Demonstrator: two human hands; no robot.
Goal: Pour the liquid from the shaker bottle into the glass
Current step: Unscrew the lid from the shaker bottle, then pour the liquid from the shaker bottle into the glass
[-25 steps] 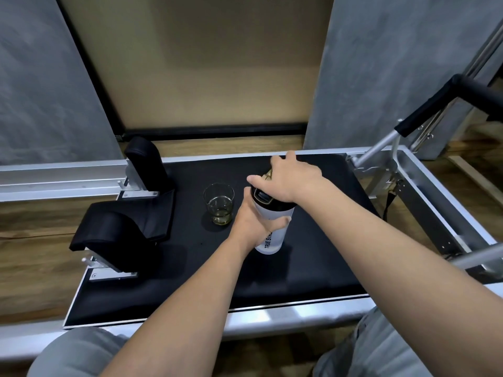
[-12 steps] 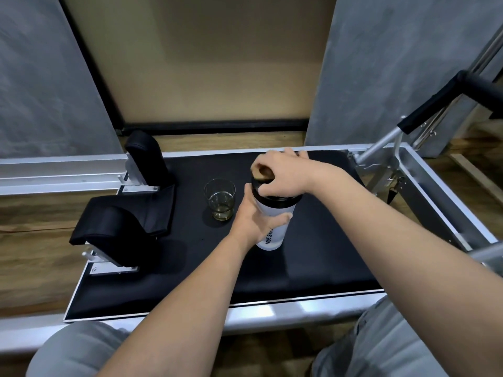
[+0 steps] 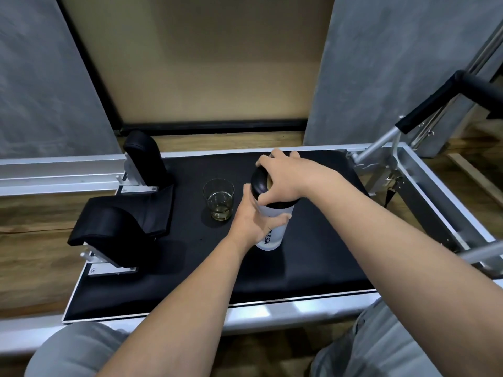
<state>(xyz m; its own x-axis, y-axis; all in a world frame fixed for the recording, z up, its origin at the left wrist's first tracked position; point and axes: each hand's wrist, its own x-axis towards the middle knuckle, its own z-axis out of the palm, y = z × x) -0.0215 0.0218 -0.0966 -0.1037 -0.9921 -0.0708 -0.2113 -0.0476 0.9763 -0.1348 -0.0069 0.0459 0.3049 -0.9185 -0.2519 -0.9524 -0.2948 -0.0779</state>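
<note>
A white shaker bottle (image 3: 273, 235) with a black lid (image 3: 260, 180) stands upright on the black padded platform (image 3: 313, 257). My left hand (image 3: 251, 221) grips the bottle's body from the left. My right hand (image 3: 285, 178) is curled over the lid from above, with thumb and fingers around its rim. The lid looks tilted up at its left side. A clear glass (image 3: 218, 198) with a little yellowish liquid at the bottom stands just left of the bottle, apart from both hands.
Black shoulder rests (image 3: 147, 159) and a black headrest (image 3: 119, 227) sit at the platform's left. A metal frame with a padded bar (image 3: 427, 104) rises at the right. Wooden floor (image 3: 30, 240) lies beyond the platform's left edge. My knees are at the bottom.
My right hand has turned on the lid and shifted its grip, and the lid now shows more on the left side. The bottle, the glass and my left hand stayed in place.
</note>
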